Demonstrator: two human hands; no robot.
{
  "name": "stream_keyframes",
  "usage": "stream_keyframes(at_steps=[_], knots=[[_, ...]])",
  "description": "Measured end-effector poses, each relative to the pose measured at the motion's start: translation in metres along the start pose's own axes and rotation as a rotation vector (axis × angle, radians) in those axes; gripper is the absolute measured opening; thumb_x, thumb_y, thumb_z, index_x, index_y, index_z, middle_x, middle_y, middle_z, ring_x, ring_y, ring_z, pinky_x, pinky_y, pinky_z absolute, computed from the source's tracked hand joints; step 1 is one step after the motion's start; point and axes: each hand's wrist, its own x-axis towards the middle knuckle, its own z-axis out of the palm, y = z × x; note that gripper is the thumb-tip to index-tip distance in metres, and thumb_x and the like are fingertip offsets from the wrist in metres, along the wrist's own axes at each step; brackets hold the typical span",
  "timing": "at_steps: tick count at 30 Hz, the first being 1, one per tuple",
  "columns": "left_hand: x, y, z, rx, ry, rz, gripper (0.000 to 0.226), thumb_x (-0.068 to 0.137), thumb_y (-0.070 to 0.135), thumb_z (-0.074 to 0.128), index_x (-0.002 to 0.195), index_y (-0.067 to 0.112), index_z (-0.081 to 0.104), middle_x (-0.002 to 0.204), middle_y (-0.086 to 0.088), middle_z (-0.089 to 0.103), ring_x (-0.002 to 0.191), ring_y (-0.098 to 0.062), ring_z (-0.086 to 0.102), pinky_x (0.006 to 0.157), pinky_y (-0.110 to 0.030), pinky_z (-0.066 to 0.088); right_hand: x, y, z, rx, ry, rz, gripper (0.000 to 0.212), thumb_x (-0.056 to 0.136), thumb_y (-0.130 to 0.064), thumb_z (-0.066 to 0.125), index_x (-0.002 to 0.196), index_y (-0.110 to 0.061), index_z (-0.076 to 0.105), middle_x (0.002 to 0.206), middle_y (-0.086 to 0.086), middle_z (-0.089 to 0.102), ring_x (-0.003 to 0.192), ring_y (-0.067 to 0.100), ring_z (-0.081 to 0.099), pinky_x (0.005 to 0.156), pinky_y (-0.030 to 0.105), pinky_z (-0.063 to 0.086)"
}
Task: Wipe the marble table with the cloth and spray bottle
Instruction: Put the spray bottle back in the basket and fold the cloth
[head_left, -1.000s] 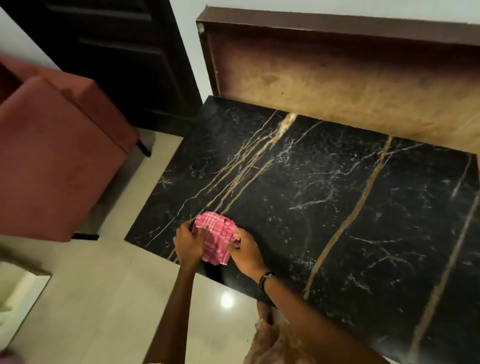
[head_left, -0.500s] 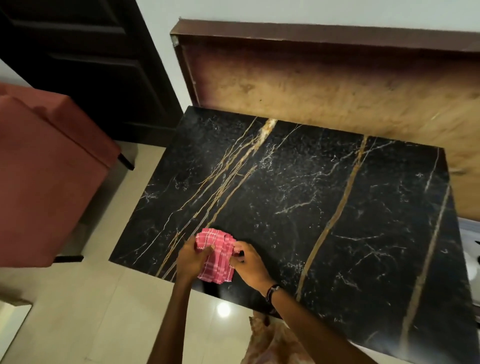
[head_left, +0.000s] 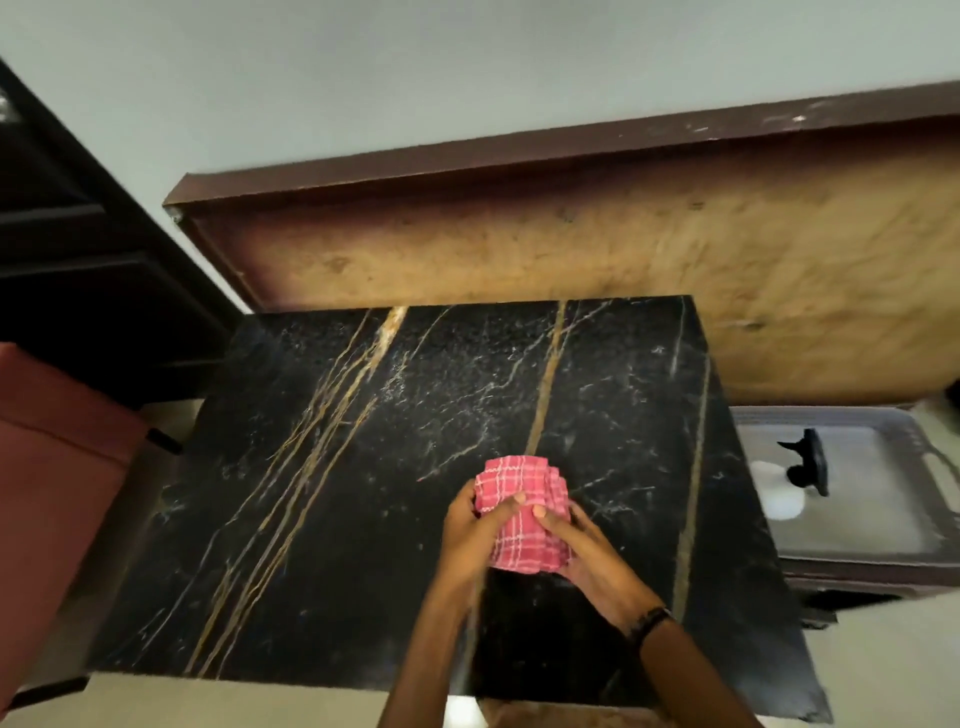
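Cloth (head_left: 521, 512) bunched between left hand (head_left: 470, 535) and right hand (head_left: 592, 558), both clamped on it, over near-middle of marble table (head_left: 322, 467). Probably gathering before wiping; next, press flat and sweep. Spray bottle (head_left: 787, 480) off right in grey tray (head_left: 904, 525), blurred, partly indistinct.

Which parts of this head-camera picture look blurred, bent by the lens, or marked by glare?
Head view: left forearm smeared by motion; wooden board's top edge bowed by the wide lens; a bright glare spot on the floor; marble table dim, cloth fairly sharp.
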Motion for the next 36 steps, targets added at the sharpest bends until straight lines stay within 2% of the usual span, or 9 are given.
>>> stream_keyframes(at_steps=[6,11,16,19,22,25,29,33,36], knots=[[-0.008,-0.003,0.155,0.006,-0.089,-0.015,0.034,0.079,0.021,0.072,0.112,0.021,0.062,0.103,-0.003,0.074,0.089,-0.016,0.072,0.076,-0.032,0.058,-0.056,-0.066,-0.122,0.029,0.133,-0.11,0.041,0.081,-0.009,0.069,0.121,-0.012,0.063,0.113,0.014,0.071,0.104,0.029,0.068,0.078,0.034,0.058],[-0.009,-0.018,0.291,-0.002,-0.154,-0.015,0.036,0.081,0.018,0.071,0.115,0.018,0.06,0.108,-0.006,0.071,0.096,-0.02,0.069,0.089,-0.043,0.055,-0.092,-0.111,-0.242,-0.041,0.33,-0.152,0.048,0.077,-0.013,0.074,0.123,-0.017,0.061,0.11,0.01,0.072,0.1,0.028,0.07,0.081,0.039,0.058],[-0.006,-0.044,0.397,0.048,-0.274,-0.072,0.039,0.085,0.016,0.066,0.122,0.017,0.052,0.117,-0.009,0.065,0.106,-0.025,0.064,0.09,-0.039,0.054,-0.119,-0.139,-0.356,-0.104,0.448,-0.165,0.042,0.081,-0.009,0.071,0.121,-0.017,0.061,0.108,0.01,0.073,0.096,0.028,0.071,0.073,0.035,0.059],[0.003,-0.066,0.434,0.123,-0.341,-0.153,0.044,0.087,0.014,0.062,0.129,0.011,0.046,0.122,-0.009,0.062,0.107,-0.024,0.063,0.087,-0.033,0.055,-0.119,-0.142,-0.41,-0.11,0.531,-0.15,0.041,0.08,-0.007,0.072,0.118,-0.016,0.061,0.104,0.009,0.073,0.091,0.028,0.072,0.065,0.03,0.059],[0.017,-0.085,0.457,0.242,-0.361,-0.199,0.046,0.089,0.018,0.059,0.131,0.009,0.041,0.128,-0.006,0.056,0.109,-0.018,0.056,0.084,-0.023,0.049,-0.101,-0.133,-0.458,-0.132,0.644,-0.123,0.044,0.078,-0.007,0.075,0.12,-0.012,0.061,0.107,0.012,0.071,0.094,0.029,0.07,0.068,0.032,0.057],[0.039,-0.104,0.474,0.335,-0.3,-0.221,0.044,0.09,0.02,0.058,0.13,0.01,0.044,0.134,-0.009,0.053,0.12,-0.023,0.053,0.101,-0.034,0.043,-0.067,-0.123,-0.495,-0.239,0.701,-0.102,0.044,0.08,-0.008,0.075,0.121,-0.007,0.059,0.109,0.014,0.069,0.088,0.024,0.068,0.067,0.029,0.054],[0.063,-0.123,0.486,0.405,-0.236,-0.197,0.042,0.091,0.017,0.056,0.13,0.008,0.043,0.136,-0.01,0.051,0.127,-0.025,0.047,0.102,-0.031,0.038,-0.019,-0.117,-0.523,-0.348,0.651,-0.059,0.045,0.082,-0.01,0.073,0.123,-0.005,0.056,0.109,0.012,0.066,0.091,0.026,0.065,0.067,0.026,0.052],[0.072,-0.132,0.489,0.431,-0.202,-0.179,0.041,0.091,0.014,0.055,0.13,0.008,0.044,0.128,-0.006,0.052,0.121,-0.021,0.048,0.097,-0.029,0.038,0.013,-0.106,-0.549,-0.456,0.608,-0.021,0.048,0.079,-0.007,0.075,0.123,-0.002,0.056,0.116,0.018,0.065,0.104,0.032,0.063,0.083,0.041,0.053],[0.073,-0.139,0.486,0.476,-0.187,-0.147,0.044,0.091,0.011,0.055,0.133,0.006,0.042,0.138,-0.01,0.048,0.13,-0.025,0.044,0.105,-0.032,0.036,0.018,-0.092,-0.565,-0.49,0.679,0.024,0.052,0.079,-0.006,0.075,0.126,-0.001,0.055,0.119,0.019,0.063,0.107,0.03,0.06,0.092,0.044,0.048]])
